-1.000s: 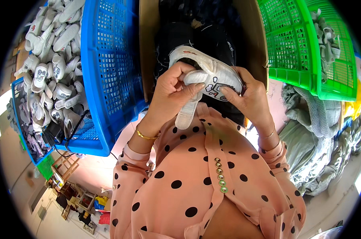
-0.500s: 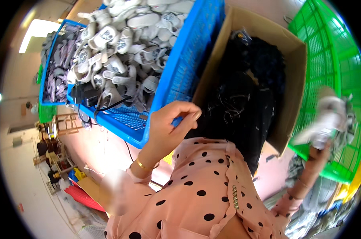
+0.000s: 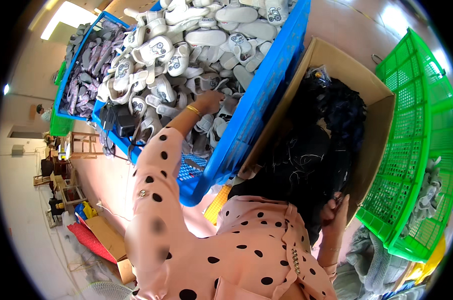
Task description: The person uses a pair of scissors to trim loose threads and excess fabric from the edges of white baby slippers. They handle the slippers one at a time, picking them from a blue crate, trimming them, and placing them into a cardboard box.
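Note:
My left hand (image 3: 210,101) reaches into the blue crate (image 3: 190,191), over a heap of pale soft shoes (image 3: 159,48) with a dark vehicle picture on them. Its fingers are curled down among the shoes; what they grip is not plain. Low beside my black-clad leg and the cardboard box (image 3: 378,120), my right hand (image 3: 335,212) has its fingers bent closed. Something small and dark may be between those fingers, too unclear to name. Dark, fluffy scraps (image 3: 344,107) fill the far part of the box, and loose pale threads lie on my black clothing.
On the right stands a tall green mesh crate (image 3: 394,165) with grey shoes (image 3: 429,192) in it. A second blue crate (image 3: 61,100) holds grey-purple shoes. A black box-shaped device (image 3: 117,120) hangs at the crate's near edge. Grey cloth (image 3: 369,260) lies low right.
My right hand has come from the green crate back beside my leg, without the pale shoe it carried. My left hand has stretched forward into the shoe heap. The view has shifted.

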A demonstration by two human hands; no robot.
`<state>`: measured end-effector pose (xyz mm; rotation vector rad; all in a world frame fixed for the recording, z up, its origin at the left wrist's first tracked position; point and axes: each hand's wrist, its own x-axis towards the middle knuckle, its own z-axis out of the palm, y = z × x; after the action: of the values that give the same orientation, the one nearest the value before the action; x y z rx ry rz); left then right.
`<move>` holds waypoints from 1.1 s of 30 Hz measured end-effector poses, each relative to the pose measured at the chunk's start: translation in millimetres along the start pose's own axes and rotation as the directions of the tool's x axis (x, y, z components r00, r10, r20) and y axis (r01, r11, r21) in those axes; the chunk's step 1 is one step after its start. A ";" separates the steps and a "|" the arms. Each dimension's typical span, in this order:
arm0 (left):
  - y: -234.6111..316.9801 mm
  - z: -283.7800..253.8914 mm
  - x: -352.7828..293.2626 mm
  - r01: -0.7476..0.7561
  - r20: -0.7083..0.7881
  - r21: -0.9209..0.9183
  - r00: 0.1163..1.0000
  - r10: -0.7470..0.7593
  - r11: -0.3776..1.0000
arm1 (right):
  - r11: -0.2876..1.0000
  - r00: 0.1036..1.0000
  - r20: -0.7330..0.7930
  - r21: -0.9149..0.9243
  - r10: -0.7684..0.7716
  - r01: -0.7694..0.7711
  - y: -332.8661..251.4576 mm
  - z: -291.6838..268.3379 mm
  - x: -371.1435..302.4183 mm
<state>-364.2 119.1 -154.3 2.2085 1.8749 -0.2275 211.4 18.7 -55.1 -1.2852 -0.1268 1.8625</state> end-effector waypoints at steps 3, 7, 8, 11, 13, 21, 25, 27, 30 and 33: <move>27.4 9.1 43.3 0.092 0.072 0.215 0.991 -0.110 0.972 | 0.999 1.000 -0.007 -0.030 -0.026 0.026 8.8 -0.4 -15.0; 32.0 40.2 55.4 0.175 -0.119 0.265 0.982 -0.148 0.948 | 1.000 0.997 0.079 0.023 -0.015 0.013 13.6 -15.7 -12.2; 21.6 57.9 50.4 0.192 -0.201 0.215 0.968 -0.149 0.958 | 1.000 0.996 0.091 -0.005 -0.009 0.010 10.1 -10.8 -9.1; -40.9 78.0 24.6 0.208 0.044 0.353 0.970 -0.238 0.912 | 0.998 0.982 0.179 -0.044 0.057 -0.050 3.6 1.1 -0.2; 6.1 15.6 59.5 0.112 -0.014 0.222 0.994 -0.112 0.969 | 0.995 0.986 0.169 -0.101 -0.001 0.018 -6.6 -8.3 2.7; 74.0 -225.3 -28.5 -0.047 -0.617 -0.223 0.780 -0.104 0.974 | 0.754 0.882 0.428 -0.509 -0.196 0.414 -21.1 33.9 -4.2; 201.9 -276.2 -97.9 -0.091 -0.419 -0.501 0.896 -0.149 0.860 | 0.550 0.713 0.631 -0.495 -0.305 0.673 -38.3 78.8 -33.0; 255.9 -266.1 -112.5 -0.379 -0.415 -0.362 0.884 0.217 0.851 | 0.422 0.552 0.762 -0.402 -0.339 0.813 -45.9 92.3 -48.7; 325.4 -236.9 -126.8 -0.194 -0.041 -0.633 0.975 0.218 0.749 | 0.240 0.329 0.879 -0.256 -0.346 0.936 -39.4 98.4 -55.0; 356.0 -185.7 -132.4 -0.114 -0.090 -0.836 0.993 0.070 0.537 | 0.145 0.386 0.894 -0.361 -0.227 0.921 -17.5 79.8 -50.6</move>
<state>-41.7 -8.9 87.2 1.5815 1.3870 0.6456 162.9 23.9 27.6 -0.7062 -2.0145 1.2350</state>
